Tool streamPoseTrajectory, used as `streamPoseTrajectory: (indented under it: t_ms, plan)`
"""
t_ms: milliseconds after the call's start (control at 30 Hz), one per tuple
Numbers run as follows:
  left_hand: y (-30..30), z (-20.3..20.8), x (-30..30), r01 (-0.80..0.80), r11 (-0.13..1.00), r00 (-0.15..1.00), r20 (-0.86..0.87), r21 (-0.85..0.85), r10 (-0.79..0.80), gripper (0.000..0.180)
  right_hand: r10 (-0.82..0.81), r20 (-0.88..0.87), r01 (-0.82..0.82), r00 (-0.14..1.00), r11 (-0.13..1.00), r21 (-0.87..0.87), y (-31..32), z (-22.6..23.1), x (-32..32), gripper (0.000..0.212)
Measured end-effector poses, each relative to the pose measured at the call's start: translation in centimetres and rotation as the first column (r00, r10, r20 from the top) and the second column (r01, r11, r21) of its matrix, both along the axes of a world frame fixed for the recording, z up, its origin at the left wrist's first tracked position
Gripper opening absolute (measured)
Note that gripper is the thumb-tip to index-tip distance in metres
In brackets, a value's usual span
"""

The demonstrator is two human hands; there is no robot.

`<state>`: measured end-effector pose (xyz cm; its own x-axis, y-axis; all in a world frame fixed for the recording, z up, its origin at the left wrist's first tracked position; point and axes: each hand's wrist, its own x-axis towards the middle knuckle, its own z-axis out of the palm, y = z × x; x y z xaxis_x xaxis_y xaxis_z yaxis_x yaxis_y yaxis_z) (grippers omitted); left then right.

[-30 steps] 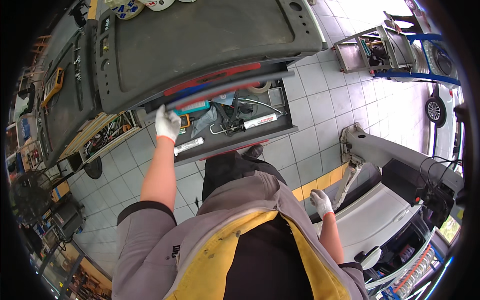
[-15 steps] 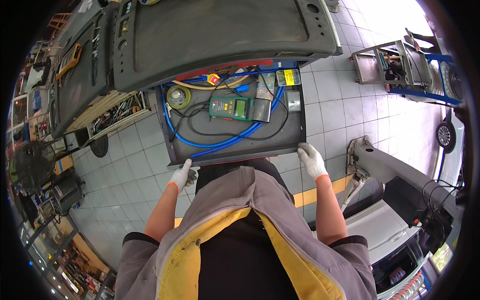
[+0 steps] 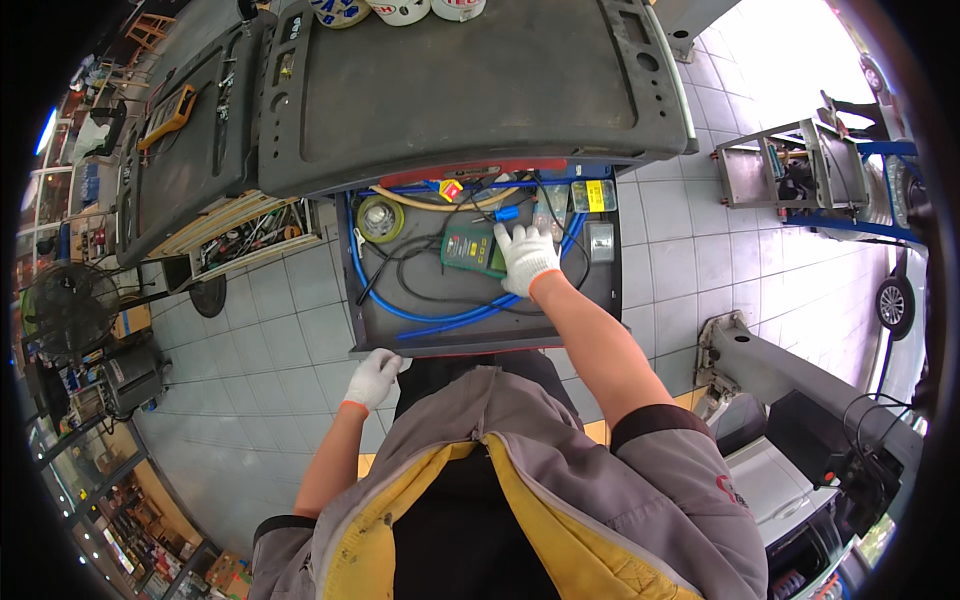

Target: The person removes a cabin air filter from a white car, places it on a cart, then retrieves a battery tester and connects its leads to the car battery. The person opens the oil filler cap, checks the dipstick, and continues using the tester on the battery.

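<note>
An open drawer (image 3: 470,345) lies in front of me. Inside it is a green handheld tester (image 3: 468,247) with yellow buttons and a black cable (image 3: 425,290). My right hand (image 3: 527,262), in a white glove with an orange cuff, reaches over the tester's right end with its fingers apart, hiding the screen. By the drawer's front left corner is my gloved left hand (image 3: 374,380), its fingers curled against the edge; whatever may be inside them is hidden. A blue hose (image 3: 440,322) curves around the tester. Behind the right fingers lies a small blue piece (image 3: 507,213).
The drawer also holds a roll of yellow-green tape (image 3: 380,219), a clear box with a yellow label (image 3: 594,196) and a small clear case (image 3: 599,242). Above is a dark cabinet top (image 3: 450,90) with several tubs. A fan (image 3: 70,310) stands left, a lift post (image 3: 790,355) right.
My right hand has left the drawer's front right corner and moved in onto the tester. My left hand stays near the front left corner, its fingers now turned toward the edge.
</note>
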<state>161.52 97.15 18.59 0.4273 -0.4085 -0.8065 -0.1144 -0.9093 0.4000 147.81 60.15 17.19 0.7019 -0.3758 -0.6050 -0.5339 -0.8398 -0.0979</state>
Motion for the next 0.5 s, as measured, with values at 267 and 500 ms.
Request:
streamPoseTrajectory:
  t_ms: [267, 500]
  plan:
    - [-2.8, -2.0, 1.7, -0.033, 0.988, 0.999, 0.003, -0.152, 0.034, 0.039, -0.49, 0.456, 0.439, 0.743, 0.871, 0.22, -1.7, 14.5, -20.8, 0.097]
    - [-8.0, -1.2, -0.9, 0.294, 0.941, 0.956, 0.053, -0.166, -0.289, 0.038, -0.592, 0.674, 0.582, -0.441, 0.384, 0.717, -2.4, 29.1, -44.8, 0.078]
